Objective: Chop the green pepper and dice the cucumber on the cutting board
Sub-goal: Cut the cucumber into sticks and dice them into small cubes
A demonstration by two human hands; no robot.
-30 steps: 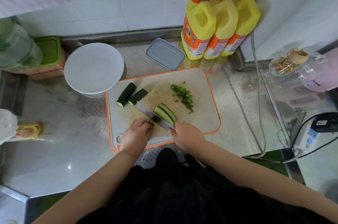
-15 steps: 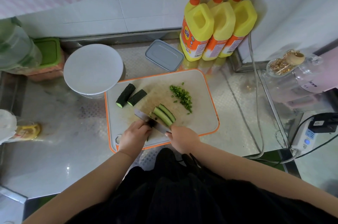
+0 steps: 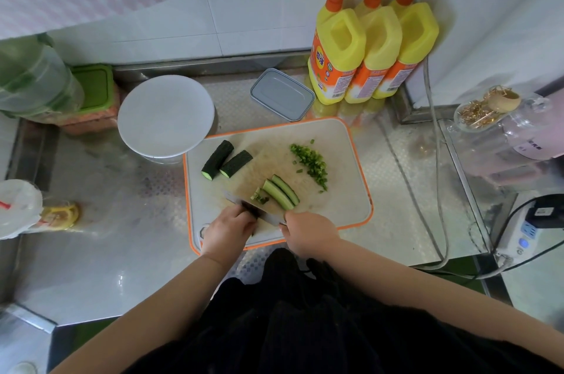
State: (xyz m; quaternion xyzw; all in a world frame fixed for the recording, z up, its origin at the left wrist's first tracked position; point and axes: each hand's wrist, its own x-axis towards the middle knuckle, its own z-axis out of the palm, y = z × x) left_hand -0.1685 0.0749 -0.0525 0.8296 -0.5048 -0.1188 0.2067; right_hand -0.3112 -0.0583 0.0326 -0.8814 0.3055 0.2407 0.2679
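Far left on the steel counter (image 3: 91, 266): a stack of clear plastic tubs (image 3: 33, 80), a green-lidded box (image 3: 93, 88) tucked behind, and lower down a bagged cup (image 3: 16, 208) beside something yellow in wrap (image 3: 61, 215). Next over, a white round plate (image 3: 166, 115) sitting on a bowl, touching the back-left corner of the orange-rimmed cutting board (image 3: 345, 172). On the board's left half, two dark cucumber chunks (image 3: 225, 160) lying side by side, cut ends facing forward, untouched. Near the front edge, left hand (image 3: 229, 228) curled knuckles-up, fingers tucked over a bit of cucumber that's mostly hidden underneath, so hard to say how much is there. Knife (image 3: 244, 205) running across just past those knuckles, blade tip pointing left. Right above the blade, a few small diced cucumber bits (image 3: 259, 196), and just to their right two long cucumber strips (image 3: 280, 192) lying together at an angle, flat sides mostly hidden. Right hand (image 3: 308, 231) closed around the knife handle, handle itself buried in the fist. Further right on the board, a loose pile of chopped green pepper (image 3: 311, 163), a few stray bits around it. Behind the board, a grey rectangular lid (image 3: 282, 94), then three yellow pump bottles (image 3: 372, 41) lined up against the wall. Far right: a glass jar with gold clips (image 3: 485, 112), and a power strip (image 3: 525, 230) with cables.
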